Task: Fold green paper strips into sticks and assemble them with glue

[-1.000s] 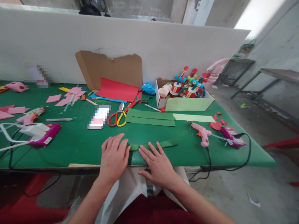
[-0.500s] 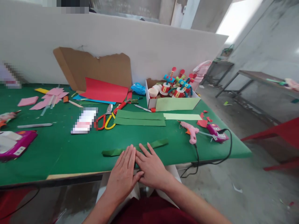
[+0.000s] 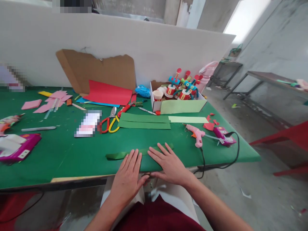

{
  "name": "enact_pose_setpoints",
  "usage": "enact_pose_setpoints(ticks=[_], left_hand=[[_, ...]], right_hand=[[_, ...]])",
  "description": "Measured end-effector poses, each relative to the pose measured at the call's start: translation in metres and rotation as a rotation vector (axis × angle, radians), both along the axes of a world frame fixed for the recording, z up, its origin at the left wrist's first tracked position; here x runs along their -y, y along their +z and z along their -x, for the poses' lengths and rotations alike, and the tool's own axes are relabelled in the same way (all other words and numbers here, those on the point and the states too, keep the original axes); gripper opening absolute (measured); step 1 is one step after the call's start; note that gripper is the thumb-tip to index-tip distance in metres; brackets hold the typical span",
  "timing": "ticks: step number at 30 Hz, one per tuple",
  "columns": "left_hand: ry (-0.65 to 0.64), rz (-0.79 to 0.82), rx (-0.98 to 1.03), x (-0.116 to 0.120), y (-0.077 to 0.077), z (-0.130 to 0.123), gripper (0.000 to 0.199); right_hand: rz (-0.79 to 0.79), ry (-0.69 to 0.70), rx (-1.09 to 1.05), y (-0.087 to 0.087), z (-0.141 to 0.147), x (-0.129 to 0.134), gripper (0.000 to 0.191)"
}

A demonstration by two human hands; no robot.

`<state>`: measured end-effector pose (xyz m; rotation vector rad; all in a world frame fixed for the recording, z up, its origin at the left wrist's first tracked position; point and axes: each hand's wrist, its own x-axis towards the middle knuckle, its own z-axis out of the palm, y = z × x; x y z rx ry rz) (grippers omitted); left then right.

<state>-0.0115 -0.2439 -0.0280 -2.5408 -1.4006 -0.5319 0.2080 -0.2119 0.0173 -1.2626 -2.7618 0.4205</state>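
So your green strip [image 3: 115, 156] was near the front edge of the surface [image 3: 81, 152], with your left hand [image 3: 127, 175] and right hand [image 3: 170, 163] flat on it, each grip wide, fingers pretty much straight.

Counted: two bare hands [image 3: 128, 176] [image 3: 169, 163], one narrow dark-green paper strip [image 3: 116, 156], two glue guns [image 3: 196, 135] [image 3: 9, 123], two magenta power strips [image 3: 224, 136] [image 3: 26, 148]. Also tallied: one open box [image 3: 202, 105], one blue plastic bag [image 3: 143, 91], one brown cardboard panel [image 3: 106, 72], two background tables [image 3: 269, 77] [image 3: 227, 63]. Overlapped robot figures [image 3: 184, 91] can't be counted exactly.
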Motion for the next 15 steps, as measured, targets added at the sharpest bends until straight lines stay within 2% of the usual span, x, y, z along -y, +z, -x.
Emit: enact_pose_setpoints(ticks=[10, 15], left_hand=[[0.010, 0.008, 0.019, 0.000, 0.004, -0.001, 0.070], [0.011, 0.015, 0.023, 0.000, 0.004, -0.002, 0.069]], right_hand=[[-0.049, -0.097, 0.068, 0.000, -0.032, 0.004, 0.079], [-0.108, -0.229, 0.108, 0.007, -0.036, 0.013, 0.100]])
